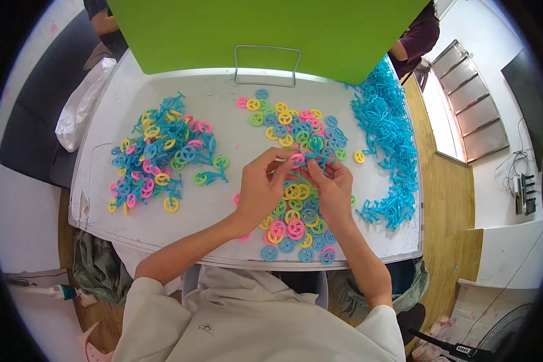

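Over the middle of the white table (223, 241), my left hand (260, 187) pinches a small pink toy steering wheel (297, 160). My right hand (333, 186) closes its fingertips on blue plastic stems (315, 159) right beside that wheel; how many it holds is hard to make out. Around and below both hands lie loose spoked wheels (295, 192) in pink, yellow, green and blue. To the left is a heap of wheels joined to blue stems (157, 145). A long pile of loose blue stems (389, 133) runs along the right edge.
A green board (271, 36) with a wire handle (266, 83) stands across the far side. Other people's arms (104, 23) show beyond it at both corners. A white plastic bag (84, 108) hangs at the left edge. A single yellow wheel (359, 157) lies near the stem pile.
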Demonstrator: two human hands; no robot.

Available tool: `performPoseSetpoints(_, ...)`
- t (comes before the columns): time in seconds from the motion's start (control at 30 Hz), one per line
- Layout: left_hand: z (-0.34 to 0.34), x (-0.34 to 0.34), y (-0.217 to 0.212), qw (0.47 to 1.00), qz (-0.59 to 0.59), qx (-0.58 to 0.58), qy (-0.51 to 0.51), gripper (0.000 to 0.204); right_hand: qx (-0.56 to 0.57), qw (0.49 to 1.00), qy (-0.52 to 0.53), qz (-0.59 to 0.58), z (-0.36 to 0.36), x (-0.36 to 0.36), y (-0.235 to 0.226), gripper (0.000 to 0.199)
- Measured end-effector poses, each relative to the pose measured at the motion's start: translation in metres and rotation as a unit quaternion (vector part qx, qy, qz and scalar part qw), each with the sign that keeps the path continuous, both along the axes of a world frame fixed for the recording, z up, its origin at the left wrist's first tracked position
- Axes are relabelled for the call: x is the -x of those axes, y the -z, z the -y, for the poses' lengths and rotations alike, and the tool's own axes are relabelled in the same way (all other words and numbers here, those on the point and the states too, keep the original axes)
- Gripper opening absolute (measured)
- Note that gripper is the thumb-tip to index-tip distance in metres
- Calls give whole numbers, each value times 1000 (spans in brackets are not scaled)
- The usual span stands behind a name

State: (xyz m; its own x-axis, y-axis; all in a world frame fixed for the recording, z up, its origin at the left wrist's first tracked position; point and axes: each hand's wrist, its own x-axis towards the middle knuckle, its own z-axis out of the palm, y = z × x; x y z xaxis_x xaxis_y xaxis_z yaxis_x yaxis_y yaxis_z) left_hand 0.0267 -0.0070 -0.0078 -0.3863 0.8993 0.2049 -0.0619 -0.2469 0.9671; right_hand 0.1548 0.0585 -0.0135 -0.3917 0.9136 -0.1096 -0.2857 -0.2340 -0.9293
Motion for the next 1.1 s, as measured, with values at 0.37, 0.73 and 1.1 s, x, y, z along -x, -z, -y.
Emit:
performPoseSetpoints(0.37, -2, 21, -3, 940, -318, -89, -80, 20, -12, 996, -62, 70, -1, 1, -10, 24)
performPoseSetpoints(0.73, 3, 89, -30, 925, -362, 118, -11, 16, -57, 992, -40, -108, -18, -10, -7, 33)
performPoseSetpoints(1.1, -3, 62, -1, 891, -392, 212, 87, 18, -134, 988, -7, 71, -20, -16, -16, 38)
